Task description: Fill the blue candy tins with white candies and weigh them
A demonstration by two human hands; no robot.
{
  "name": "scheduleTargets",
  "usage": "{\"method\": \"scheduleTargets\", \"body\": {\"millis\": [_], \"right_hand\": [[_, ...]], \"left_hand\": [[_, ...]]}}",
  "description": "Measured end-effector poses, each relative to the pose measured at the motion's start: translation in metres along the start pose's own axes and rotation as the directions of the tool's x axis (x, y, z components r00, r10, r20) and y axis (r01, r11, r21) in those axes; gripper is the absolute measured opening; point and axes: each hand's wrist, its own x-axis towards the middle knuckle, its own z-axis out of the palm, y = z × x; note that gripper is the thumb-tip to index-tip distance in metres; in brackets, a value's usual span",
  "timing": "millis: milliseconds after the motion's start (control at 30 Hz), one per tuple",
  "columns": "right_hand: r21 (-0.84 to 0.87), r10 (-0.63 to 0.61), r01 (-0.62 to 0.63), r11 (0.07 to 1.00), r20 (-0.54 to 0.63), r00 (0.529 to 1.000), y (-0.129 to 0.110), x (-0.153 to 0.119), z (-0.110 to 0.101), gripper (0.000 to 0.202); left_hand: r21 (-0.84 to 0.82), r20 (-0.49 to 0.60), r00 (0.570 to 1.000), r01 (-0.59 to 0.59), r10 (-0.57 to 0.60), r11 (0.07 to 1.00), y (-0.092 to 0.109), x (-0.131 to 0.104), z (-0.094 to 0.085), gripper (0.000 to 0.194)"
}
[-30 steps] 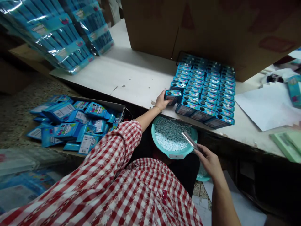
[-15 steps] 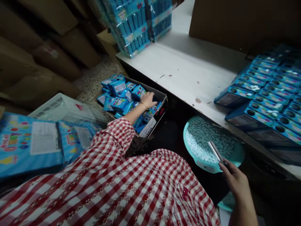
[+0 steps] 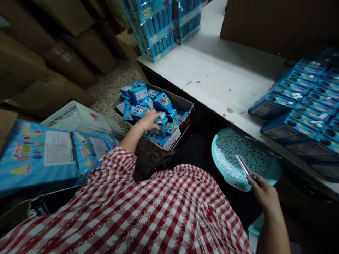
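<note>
My left hand (image 3: 149, 121) is closed on a small blue packet (image 3: 161, 121) inside an open cardboard box (image 3: 185, 103) of similar blue packets. A gold bangle circles that wrist. On the right, my right hand (image 3: 262, 188) grips one end of a shiny metal scoop (image 3: 243, 165). The scoop points up and left, over a turquoise basin (image 3: 230, 182) filled with small pale blue pieces. Fingers of my right hand are wrapped round its lower end.
A white table (image 3: 206, 76) carries rows of blue boxes with round holes (image 3: 293, 123) at right and wrapped stacks (image 3: 156, 31) at its far left corner. Large blue packs (image 3: 59, 148) lie by a pale crate (image 3: 66, 113) at left; brown cartons (image 3: 66, 17) stand behind.
My left hand has drawn back to the left within the box and closed on a packet. My right hand still holds the scoop above the basin. The view has shifted slightly.
</note>
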Motion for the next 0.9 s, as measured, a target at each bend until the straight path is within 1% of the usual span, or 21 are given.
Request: {"method": "scheduleTargets", "body": {"millis": [67,100,133,167,200,233,300,367,433,500,533,567,633,700,767,833,900], "right_hand": [[0.030,0.007,-0.009,1.000,0.044,0.999,0.007,0.001,0.004,0.059],[0.046,0.009,-0.012,0.999,0.069,0.998,0.010,0.002,0.007,0.058],[0.048,0.005,-0.009,0.999,0.080,0.997,0.010,0.003,0.010,0.056],[0.034,-0.001,-0.002,0.999,0.094,0.996,0.009,0.004,0.013,0.054],[-0.002,-0.003,0.003,1.000,0.112,0.994,0.007,0.004,0.015,0.051],[-0.064,0.005,0.004,0.998,0.133,0.991,0.003,0.006,0.016,0.048],[-0.263,0.054,-0.005,0.965,0.178,0.982,-0.005,0.009,0.014,0.044],[-0.477,0.131,-0.026,0.878,0.189,0.973,-0.012,0.016,0.007,0.042],[-0.596,0.196,-0.049,0.802,0.184,0.963,-0.015,0.023,0.000,0.041],[-0.614,0.234,-0.068,0.787,0.193,0.953,-0.015,0.033,-0.001,0.041],[-0.598,0.245,-0.075,0.798,0.208,0.947,-0.015,0.038,0.003,0.041],[-0.573,0.253,-0.083,0.815,0.225,0.941,-0.015,0.043,0.010,0.039],[-0.508,0.259,-0.097,0.856,0.259,0.931,-0.019,0.055,0.032,0.037],[-0.419,0.245,-0.108,0.901,0.287,0.926,-0.026,0.069,0.060,0.037],[-0.313,0.213,-0.116,0.943,0.298,0.930,-0.033,0.081,0.084,0.039],[-0.198,0.169,-0.112,0.974,0.298,0.939,-0.038,0.091,0.099,0.040],[-0.082,0.115,-0.095,0.992,0.293,0.949,-0.039,0.095,0.103,0.039]], "left_hand": [[-0.005,-0.112,0.986,-0.125,0.124,0.992,0.024,-0.003,-0.021,0.043],[-0.033,-0.130,0.976,-0.179,0.174,0.983,0.039,-0.004,-0.027,0.043],[-0.079,-0.127,0.969,-0.221,0.210,0.972,0.055,-0.004,-0.031,0.044],[-0.136,-0.109,0.967,-0.246,0.232,0.960,0.071,-0.004,-0.030,0.046],[-0.196,-0.073,0.963,-0.267,0.258,0.943,0.087,-0.002,-0.025,0.048],[-0.247,-0.028,0.957,-0.286,0.288,0.926,0.102,-0.001,-0.017,0.051],[-0.296,0.091,0.927,-0.324,0.364,0.899,0.129,0.002,0.007,0.053],[-0.271,0.233,0.880,-0.350,0.414,0.897,0.151,0.001,0.037,0.050],[-0.212,0.370,0.838,-0.344,0.401,0.915,0.164,-0.003,0.065,0.045],[-0.188,0.466,0.804,-0.318,0.370,0.929,0.168,-0.009,0.088,0.042],[-0.202,0.488,0.796,-0.296,0.358,0.934,0.168,-0.013,0.097,0.040],[-0.238,0.489,0.799,-0.263,0.350,0.935,0.165,-0.016,0.104,0.039],[-0.366,0.429,0.838,-0.181,0.338,0.913,0.157,-0.024,0.113,0.038],[-0.525,0.320,0.889,-0.120,0.327,0.843,0.147,-0.032,0.119,0.037],[-0.628,0.232,0.927,-0.089,0.295,0.773,0.136,-0.040,0.123,0.037],[-0.664,0.190,0.951,-0.060,0.245,0.746,0.128,-0.047,0.125,0.037],[-0.651,0.172,0.971,-0.012,0.163,0.759,0.126,-0.050,0.125,0.039]]}}
